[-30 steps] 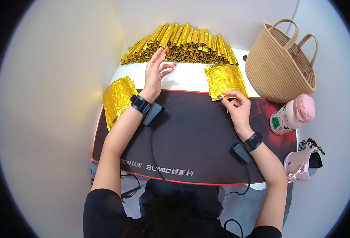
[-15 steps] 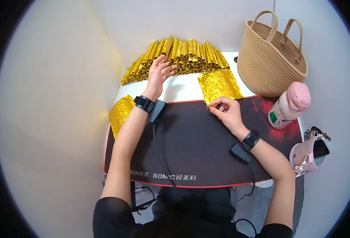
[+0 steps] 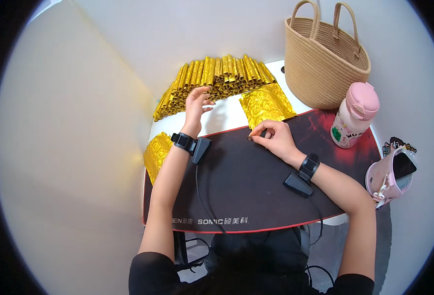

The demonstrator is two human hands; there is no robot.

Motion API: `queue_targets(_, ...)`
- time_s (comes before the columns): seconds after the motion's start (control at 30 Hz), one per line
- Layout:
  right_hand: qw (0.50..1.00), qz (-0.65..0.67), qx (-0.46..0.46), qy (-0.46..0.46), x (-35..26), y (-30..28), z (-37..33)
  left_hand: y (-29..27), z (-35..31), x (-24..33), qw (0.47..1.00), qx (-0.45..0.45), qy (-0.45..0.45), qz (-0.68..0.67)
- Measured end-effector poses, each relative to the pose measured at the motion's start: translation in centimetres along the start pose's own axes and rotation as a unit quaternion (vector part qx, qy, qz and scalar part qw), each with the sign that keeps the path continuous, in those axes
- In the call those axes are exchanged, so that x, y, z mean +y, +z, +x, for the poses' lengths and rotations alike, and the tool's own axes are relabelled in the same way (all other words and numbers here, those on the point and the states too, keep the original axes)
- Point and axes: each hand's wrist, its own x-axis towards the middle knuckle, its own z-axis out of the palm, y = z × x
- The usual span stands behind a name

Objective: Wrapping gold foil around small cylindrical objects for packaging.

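Observation:
My left hand (image 3: 197,110) is raised at the near side of a pile of rolled gold foil tubes (image 3: 217,73). Its fingers are bent but apart, with nothing between them. Right of the pile lies a stack of flat gold foil sheets (image 3: 268,103) with an embossed pattern. My right hand (image 3: 278,141) is by the near edge of that stack, over the dark mat (image 3: 256,187). Its thumb and forefinger pinch together; whether they hold a sheet's edge or something small is not visible. More gold foil sheets (image 3: 158,153) lie beyond my left forearm, partly hidden by it.
At the back right stands a woven basket (image 3: 320,64) with two handles. A pink-lidded bottle (image 3: 357,115) is in front of it. At the right edge, a pink holder (image 3: 381,179) contains a phone (image 3: 404,166). Both wrists wear black bands with cabled boxes; walls enclose the desk.
My left hand has drawn back slightly from the tube pile. The right hand keeps its pinch near the sheets. The whole view has turned a little.

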Motion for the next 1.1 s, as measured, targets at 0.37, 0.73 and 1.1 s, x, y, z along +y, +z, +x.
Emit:
queue_targets(0.37, 1.000, -0.023, 0.002, 0.000, -1.1, 0.2, 0.0, 0.2, 1.7, 1.2, 0.993, -0.116, -0.011, -0.021)
queue_targets(0.73, 1.000, -0.002, -0.007, 0.001, -0.5, -0.2, -0.1, 4.8, -1.5, -4.9, 0.861, -0.354, 0.159, 0.329)
queue_targets(1.1, 1.000, 0.003, -0.017, 0.015, -0.5, -0.1, 0.1, 6.0, -2.2, -6.5, 0.828, -0.260, 0.230, 0.441)
